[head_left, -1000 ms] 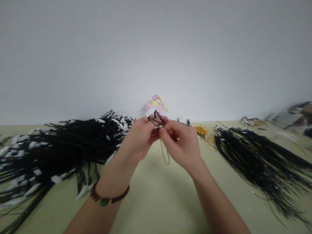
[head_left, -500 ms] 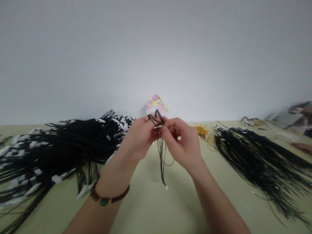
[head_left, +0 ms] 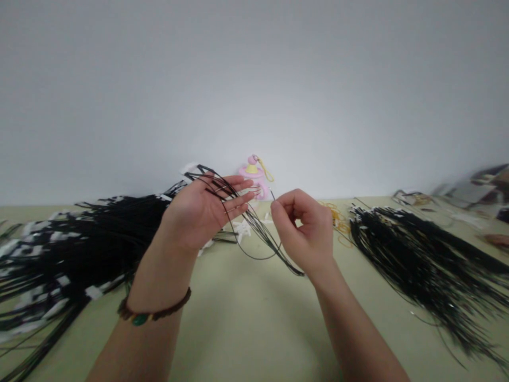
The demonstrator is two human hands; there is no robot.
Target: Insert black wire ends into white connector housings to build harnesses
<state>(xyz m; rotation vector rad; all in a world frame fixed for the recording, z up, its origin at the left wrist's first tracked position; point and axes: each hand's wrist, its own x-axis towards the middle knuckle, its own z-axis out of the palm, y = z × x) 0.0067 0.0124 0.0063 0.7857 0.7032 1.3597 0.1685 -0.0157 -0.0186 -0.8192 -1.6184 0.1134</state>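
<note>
Draping limp, light black cords [head_left: 254,259] over the open left hand [head_left: 202,209], the right hand [head_left: 304,228] pinches one end [head_left: 272,194], likely the surest hold, beside a pink figurine [head_left: 254,180].

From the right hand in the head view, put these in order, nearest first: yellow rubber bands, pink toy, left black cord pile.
Right hand, nearest first:
1. Yellow rubber bands: just to its right.
2. Pink toy: ahead and to the left.
3. Black cord pile: far left.
</note>
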